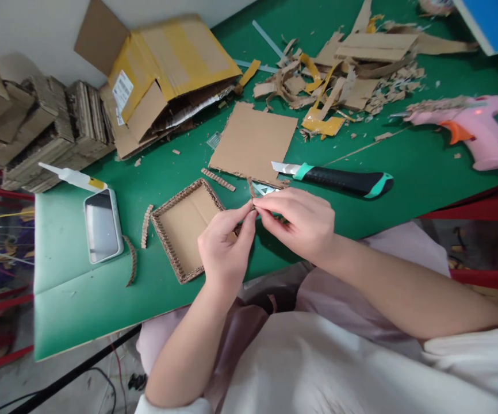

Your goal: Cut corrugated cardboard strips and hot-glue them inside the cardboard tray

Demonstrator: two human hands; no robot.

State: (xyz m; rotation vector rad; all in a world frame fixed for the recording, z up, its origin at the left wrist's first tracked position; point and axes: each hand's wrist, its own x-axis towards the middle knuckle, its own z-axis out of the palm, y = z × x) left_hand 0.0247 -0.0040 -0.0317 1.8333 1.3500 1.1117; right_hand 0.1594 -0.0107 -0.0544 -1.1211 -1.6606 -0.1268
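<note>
Between my fingertips is a thin cardboard strip [251, 187], its upper end sticking up above them. My left hand [225, 241] pinches it from the left, and my right hand [301, 218] pinches it from the right; the fingertips meet. Beside my left hand, partly covered by it, lies a shallow cardboard tray [169, 244] with corrugated edge walls. A square cardboard sheet [255, 141] lies beyond my hands. Just past my right hand rests a utility knife [339, 178] with its blade out. Loose corrugated strips lie near the tray, one [218, 179] behind it and another [146, 226] to its left.
A pink hot glue gun [477, 126] lies at the right. Cardboard scraps [361, 69] are heaped at the back. A taped cardboard box [175, 52] and stacked cardboard pieces [46, 126] stand back left. A phone [103, 224] and a white nozzle bottle [74, 177] lie left.
</note>
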